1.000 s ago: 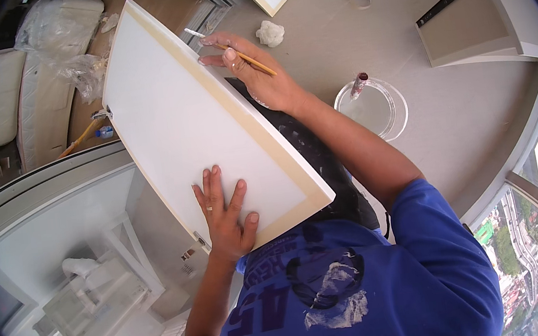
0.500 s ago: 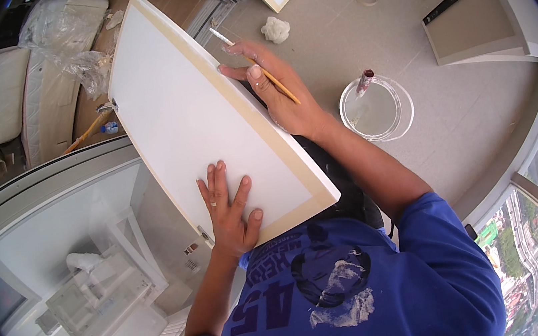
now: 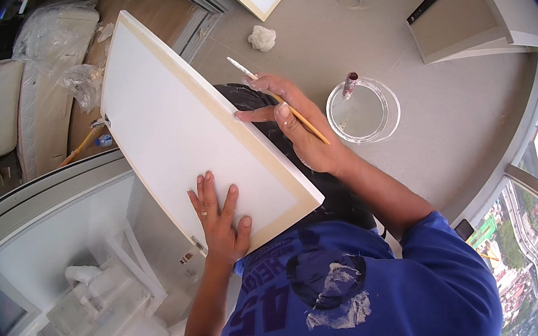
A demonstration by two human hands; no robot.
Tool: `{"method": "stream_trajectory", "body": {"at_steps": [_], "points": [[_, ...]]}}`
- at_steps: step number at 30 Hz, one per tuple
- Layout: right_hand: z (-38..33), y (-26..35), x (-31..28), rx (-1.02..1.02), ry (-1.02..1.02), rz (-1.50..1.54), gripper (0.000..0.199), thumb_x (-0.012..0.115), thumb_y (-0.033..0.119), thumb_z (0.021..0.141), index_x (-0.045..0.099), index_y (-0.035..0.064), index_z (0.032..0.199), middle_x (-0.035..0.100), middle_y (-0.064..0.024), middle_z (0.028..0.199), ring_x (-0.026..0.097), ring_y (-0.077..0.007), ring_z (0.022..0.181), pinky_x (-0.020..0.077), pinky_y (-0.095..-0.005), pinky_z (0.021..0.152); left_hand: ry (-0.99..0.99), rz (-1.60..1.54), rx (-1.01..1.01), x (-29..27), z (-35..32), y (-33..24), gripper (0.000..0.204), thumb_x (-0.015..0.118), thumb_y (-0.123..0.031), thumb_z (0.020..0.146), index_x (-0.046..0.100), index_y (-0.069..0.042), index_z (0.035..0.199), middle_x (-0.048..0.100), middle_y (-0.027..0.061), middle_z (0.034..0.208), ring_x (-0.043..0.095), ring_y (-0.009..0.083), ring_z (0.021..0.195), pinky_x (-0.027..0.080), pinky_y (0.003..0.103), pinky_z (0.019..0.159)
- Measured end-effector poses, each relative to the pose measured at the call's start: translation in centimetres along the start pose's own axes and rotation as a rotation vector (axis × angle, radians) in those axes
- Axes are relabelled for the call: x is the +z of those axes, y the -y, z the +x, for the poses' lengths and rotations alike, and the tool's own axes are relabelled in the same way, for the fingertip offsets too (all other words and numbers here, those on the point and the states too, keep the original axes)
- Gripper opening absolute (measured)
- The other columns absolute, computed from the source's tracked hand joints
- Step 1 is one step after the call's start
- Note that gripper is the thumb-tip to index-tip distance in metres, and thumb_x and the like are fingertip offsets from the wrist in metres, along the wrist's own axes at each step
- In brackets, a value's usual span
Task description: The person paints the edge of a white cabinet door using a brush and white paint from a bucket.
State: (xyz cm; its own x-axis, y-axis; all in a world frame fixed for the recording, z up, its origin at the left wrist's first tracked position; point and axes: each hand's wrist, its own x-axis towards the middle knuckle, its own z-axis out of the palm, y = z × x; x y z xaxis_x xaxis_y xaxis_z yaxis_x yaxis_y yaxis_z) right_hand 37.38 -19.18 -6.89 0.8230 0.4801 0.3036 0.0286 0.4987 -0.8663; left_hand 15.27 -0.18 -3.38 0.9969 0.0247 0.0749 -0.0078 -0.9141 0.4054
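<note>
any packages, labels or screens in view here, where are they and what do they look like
Clear plastic wrapping: upper left, crumpled over pale padded furniture.
Clear round tub: on the floor right of the right hand, whitish inside, a tool propped in it.
No labels, signs or screens show.

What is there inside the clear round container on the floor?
Inside the clear round container a second brush leans on the rim, its reddish end up. The bottom looks pale; I cannot tell whether it holds liquid. The brush's lower end is not clearly visible.
</note>
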Motion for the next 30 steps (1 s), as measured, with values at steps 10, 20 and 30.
{"method": "stream_trajectory", "body": {"at_steps": [10, 20, 30], "points": [[-9.3, 2.5, -15.8, 0.487, -0.171, -0.720, 0.039, 0.052, 0.026, 0.110, 0.074, -0.0042, 0.119, 0.078, -0.0226, 0.102, 0.076, -0.0318, 0.093, 0.0589, -0.0425, 0.086, 0.022, 0.029, -0.013, 0.3, -0.1, -0.1, 0.061, 0.049, -0.042, 0.109, 0.055, -0.009, 0.160, 0.029, 0.0321, 0.175, 0.023, 0.0531, 0.163, 0.003, 0.070, 0.130], [-6.9, -13.2, -23.8, 0.916, 0.380, -1.324, 0.037, 0.061, 0.023, 0.096, 0.078, 0.0081, 0.125, 0.076, -0.0276, 0.118, 0.073, -0.0467, 0.110, 0.0560, -0.0531, 0.101, 0.011, 0.008, -0.055, -0.3, 0.4, -0.9, 0.056, 0.056, -0.039, 0.107, 0.063, -0.011, 0.155, 0.034, 0.0280, 0.174, 0.027, 0.0491, 0.163, 0.006, 0.070, 0.130], [-8.0, -17.7, -25.3, 0.946, 0.252, -1.414, 0.039, 0.054, 0.035, 0.105, 0.074, 0.0112, 0.128, 0.074, -0.0273, 0.126, 0.070, -0.0480, 0.119, 0.0551, -0.0571, 0.102, -0.005, -0.003, -0.078, -0.1, 0.2, -0.6, 0.054, 0.060, -0.040, 0.104, 0.067, -0.014, 0.151, 0.036, 0.0269, 0.174, 0.029, 0.0487, 0.163, 0.006, 0.070, 0.130]]}}
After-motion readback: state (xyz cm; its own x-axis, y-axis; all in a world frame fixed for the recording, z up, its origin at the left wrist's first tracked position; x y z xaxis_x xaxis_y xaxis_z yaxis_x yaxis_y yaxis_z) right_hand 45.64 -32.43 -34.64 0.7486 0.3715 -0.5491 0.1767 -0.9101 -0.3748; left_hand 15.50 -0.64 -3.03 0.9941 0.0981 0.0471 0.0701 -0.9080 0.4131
